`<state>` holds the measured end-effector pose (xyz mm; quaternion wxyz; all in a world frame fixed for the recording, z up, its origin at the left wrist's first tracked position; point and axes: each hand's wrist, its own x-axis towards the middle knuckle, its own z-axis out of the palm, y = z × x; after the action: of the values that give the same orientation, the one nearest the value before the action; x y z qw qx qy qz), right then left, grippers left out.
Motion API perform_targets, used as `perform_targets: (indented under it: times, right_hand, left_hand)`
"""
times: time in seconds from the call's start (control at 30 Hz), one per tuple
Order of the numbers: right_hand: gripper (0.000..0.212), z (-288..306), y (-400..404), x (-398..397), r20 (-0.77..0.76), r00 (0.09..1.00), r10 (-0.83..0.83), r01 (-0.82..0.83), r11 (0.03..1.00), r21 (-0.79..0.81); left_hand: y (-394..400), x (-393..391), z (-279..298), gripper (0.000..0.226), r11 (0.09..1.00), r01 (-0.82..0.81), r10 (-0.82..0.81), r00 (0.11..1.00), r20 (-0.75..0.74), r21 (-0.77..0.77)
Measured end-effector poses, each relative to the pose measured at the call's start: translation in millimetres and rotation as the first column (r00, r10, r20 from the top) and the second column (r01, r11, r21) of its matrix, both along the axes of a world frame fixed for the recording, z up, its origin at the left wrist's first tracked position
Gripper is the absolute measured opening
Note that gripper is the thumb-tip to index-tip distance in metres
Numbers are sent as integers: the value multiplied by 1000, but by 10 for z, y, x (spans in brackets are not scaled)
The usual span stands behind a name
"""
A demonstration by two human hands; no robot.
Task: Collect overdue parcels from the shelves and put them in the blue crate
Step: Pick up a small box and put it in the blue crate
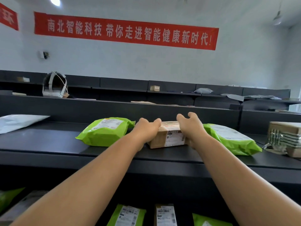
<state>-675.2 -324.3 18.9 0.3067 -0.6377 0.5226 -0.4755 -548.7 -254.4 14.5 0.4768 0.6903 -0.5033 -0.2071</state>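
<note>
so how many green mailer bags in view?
5. Top shelf: one left and one right of the box. Lower shelf: far left, centre, right, all partly cropped. More may be hidden.

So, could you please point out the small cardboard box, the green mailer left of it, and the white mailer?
cardboard box (172, 137), head view, on its front label.
green mailer (104, 131), head view, on its top face.
white mailer (17, 122), head view, on its middle.

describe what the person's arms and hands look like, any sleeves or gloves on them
Both forearms are bare right to the bottom edge of the frame: no sleeves show. The left hand and right hand wear no gloves. No watch, bracelet, ring, cable or marking can be seen on either wrist or hand.
</note>
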Motion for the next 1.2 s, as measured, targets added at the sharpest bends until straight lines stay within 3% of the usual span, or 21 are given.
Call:
perform_targets:
  times: [0.17,0.3,0.6,0.7,0.8,0.9,0.97,1.13,1.2]
  right_hand:
    - [68,-94,-144,-59,72,996,47,-59,985,164]
    - [59,-188,-186,-62,113,990,81,-103,973,206]
    - [25,-241,-246,-44,153,981,122,-138,986,93]
    - [24,-215,-211,-62,229,966,122,-132,991,27]
    - [32,-192,-158,-117,269,951,150,-145,989,-38]
    - [34,-165,-93,-171,258,955,145,-134,989,-62]
    - [34,-148,-63,-189,261,954,146,-138,989,-47]
    - [50,-118,-38,-243,321,939,124,-122,992,-28]
    - [48,-122,-13,-276,343,926,158,-149,987,-52]
  left_hand:
    - [-130,24,-137,58,998,-56,56,993,-103,3]
    - [-203,20,-172,47,996,-93,90,984,-150,-8]
    - [-265,44,-216,39,993,-65,33,955,-296,-99]
    - [-266,37,-200,33,982,-63,2,945,-327,-178]
    - [-243,31,-195,45,967,2,-97,926,-364,-254]
    - [-235,51,-198,65,932,129,-251,904,-347,-340]
    - [-232,69,-190,61,910,174,-295,909,-293,-376]
    - [-198,70,-126,49,929,126,-198,964,-179,-349]
    - [-190,49,-83,51,947,63,-132,970,-203,-314]
